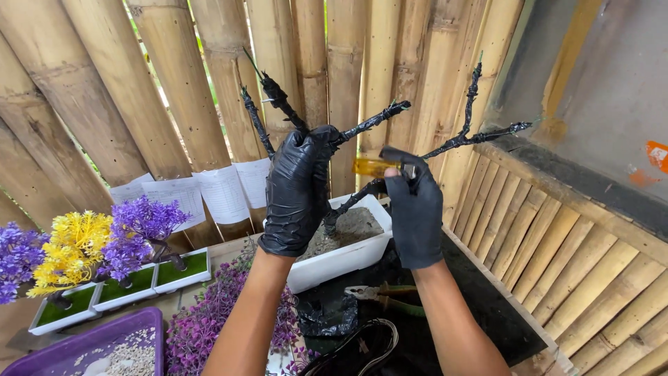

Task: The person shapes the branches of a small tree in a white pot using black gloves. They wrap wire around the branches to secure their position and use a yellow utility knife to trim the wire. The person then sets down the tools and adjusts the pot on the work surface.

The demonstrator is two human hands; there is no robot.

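Both my hands wear black gloves. My left hand (298, 188) grips the black wrapped trunk of a bare artificial tree (372, 122), whose dark branches spread up and to the right. The tree stands in a white rectangular pot (348, 259) filled with grey sandy material. My right hand (414, 209) holds a small amber tube (367, 166) with its tip pointing left, close to the trunk by my left hand.
Pliers (381, 294) and coiled black wire (362, 345) lie on a dark mat below the pot. At left stand small potted purple and yellow fake trees (104, 244), loose purple foliage (209, 324) and a purple tray of gravel (104, 351). A bamboo wall (174, 83) rises behind.
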